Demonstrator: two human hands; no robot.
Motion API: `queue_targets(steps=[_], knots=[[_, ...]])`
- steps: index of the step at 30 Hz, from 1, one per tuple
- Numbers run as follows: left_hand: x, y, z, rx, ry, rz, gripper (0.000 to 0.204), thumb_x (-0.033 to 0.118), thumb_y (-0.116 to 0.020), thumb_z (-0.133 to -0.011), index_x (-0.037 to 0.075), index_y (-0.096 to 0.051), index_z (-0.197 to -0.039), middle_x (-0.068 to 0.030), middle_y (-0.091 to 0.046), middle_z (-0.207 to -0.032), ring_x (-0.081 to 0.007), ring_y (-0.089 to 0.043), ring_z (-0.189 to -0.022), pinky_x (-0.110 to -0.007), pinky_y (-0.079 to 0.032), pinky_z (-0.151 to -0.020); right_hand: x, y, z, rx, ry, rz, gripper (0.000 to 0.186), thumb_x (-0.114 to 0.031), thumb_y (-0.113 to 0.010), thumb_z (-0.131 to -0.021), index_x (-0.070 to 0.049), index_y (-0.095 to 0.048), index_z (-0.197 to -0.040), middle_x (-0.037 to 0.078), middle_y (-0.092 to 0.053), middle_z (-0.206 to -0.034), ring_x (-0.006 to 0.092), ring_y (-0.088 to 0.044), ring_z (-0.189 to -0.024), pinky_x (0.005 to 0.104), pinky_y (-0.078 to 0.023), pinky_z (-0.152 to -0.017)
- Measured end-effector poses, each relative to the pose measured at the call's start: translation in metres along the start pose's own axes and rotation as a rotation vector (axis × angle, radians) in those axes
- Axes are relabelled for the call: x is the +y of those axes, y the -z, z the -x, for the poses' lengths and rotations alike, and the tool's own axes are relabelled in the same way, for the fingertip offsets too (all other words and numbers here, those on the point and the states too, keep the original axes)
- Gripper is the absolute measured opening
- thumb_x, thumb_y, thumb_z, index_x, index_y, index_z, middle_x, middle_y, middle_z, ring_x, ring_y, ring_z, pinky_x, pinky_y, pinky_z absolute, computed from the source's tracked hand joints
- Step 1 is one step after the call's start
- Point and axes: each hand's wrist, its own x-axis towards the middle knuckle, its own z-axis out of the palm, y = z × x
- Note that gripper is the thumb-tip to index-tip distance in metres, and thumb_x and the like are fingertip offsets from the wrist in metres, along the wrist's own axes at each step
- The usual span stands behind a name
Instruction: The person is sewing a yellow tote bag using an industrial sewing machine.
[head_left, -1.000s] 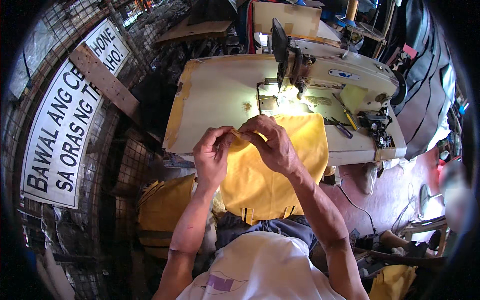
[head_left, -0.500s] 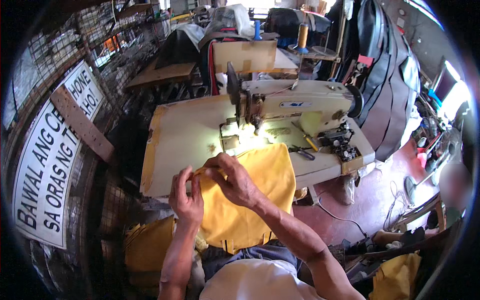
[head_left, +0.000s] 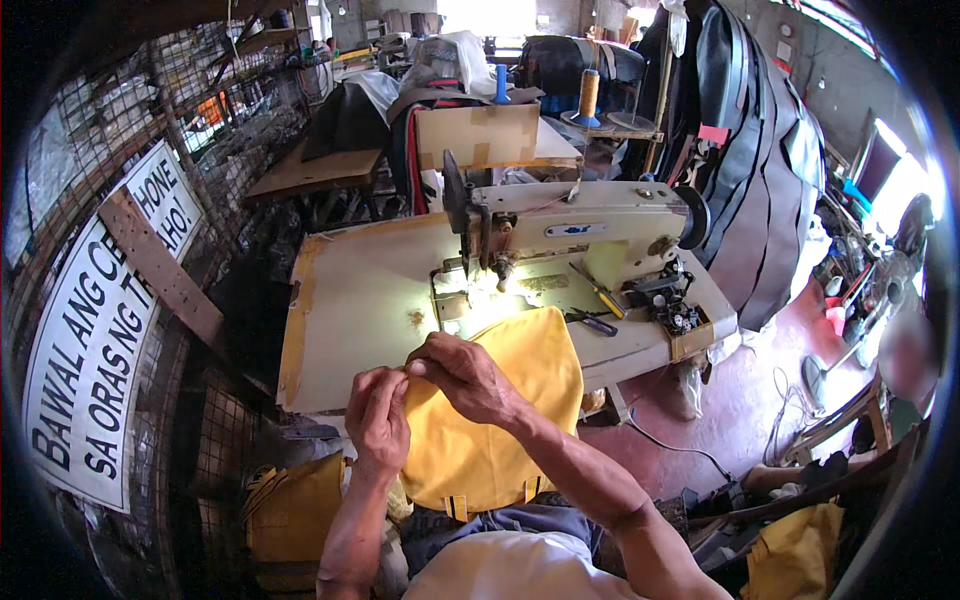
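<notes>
A piece of yellow fabric (head_left: 500,420) hangs from the front edge of a cream sewing table (head_left: 350,300) down over my lap. My left hand (head_left: 378,418) pinches the fabric's upper left edge. My right hand (head_left: 462,375) grips the same edge right beside it, fingertips touching those of the left. A cream industrial sewing machine (head_left: 570,225) stands on the table behind the fabric, its lamp lighting the needle area just beyond my hands.
Scissors and small tools (head_left: 598,320) lie right of the needle. A white sign (head_left: 95,330) on wire mesh stands at left. More yellow fabric (head_left: 290,515) is piled by my left knee, and another piece (head_left: 795,550) at lower right. Dark garments hang at right.
The view has shifted so the table and machine sit further right and up. My hands keep pinching the yellow fabric's edge close together, the fabric now drawn a little nearer to me.
</notes>
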Motion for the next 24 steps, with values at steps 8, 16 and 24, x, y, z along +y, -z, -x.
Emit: queue_targets(steps=[8, 16, 24], knots=[[-0.007, 0.004, 0.043, -0.442, 0.392, 0.215, 0.028, 0.019, -0.066, -0.093, 0.001, -0.059, -0.112, -0.0146, -0.060, -0.082, -0.0267, -0.057, -0.064, -0.037, -0.047, -0.060, -0.074, 0.071, -0.020, 0.215, 0.383, 0.738, 0.024, 0.001, -0.067, -0.077, -0.006, -0.063, -0.100, 0.012, -0.060, -0.089, 0.0329, -0.063, -0.080, 0.0399, -0.054, -0.068], [-0.030, 0.060, 0.047, -0.575, 0.501, 0.252, 0.031, 0.026, -0.074, -0.087, 0.003, -0.059, -0.100, -0.0057, -0.058, -0.078, -0.0131, -0.055, -0.066, -0.029, -0.048, -0.063, -0.125, 0.128, 0.005, 0.558, 0.233, 0.785, 0.016, -0.010, -0.056, -0.097, -0.003, -0.065, -0.108, 0.005, -0.065, -0.101, 0.0135, -0.059, -0.095, 0.0260, -0.045, -0.088], [0.016, 0.128, -0.090, -0.261, 0.009, 0.092, 0.034, 0.018, -0.083, -0.076, 0.003, -0.065, -0.100, -0.0083, -0.064, -0.089, -0.0185, -0.063, -0.080, -0.031, -0.051, -0.075, -0.103, 0.182, 0.099, 0.701, -0.119, 1.056, 0.032, -0.025, -0.051, -0.102, 0.003, -0.064, -0.112, 0.014, -0.067, -0.099, 0.0262, -0.063, -0.091, 0.0366, -0.050, -0.088]])
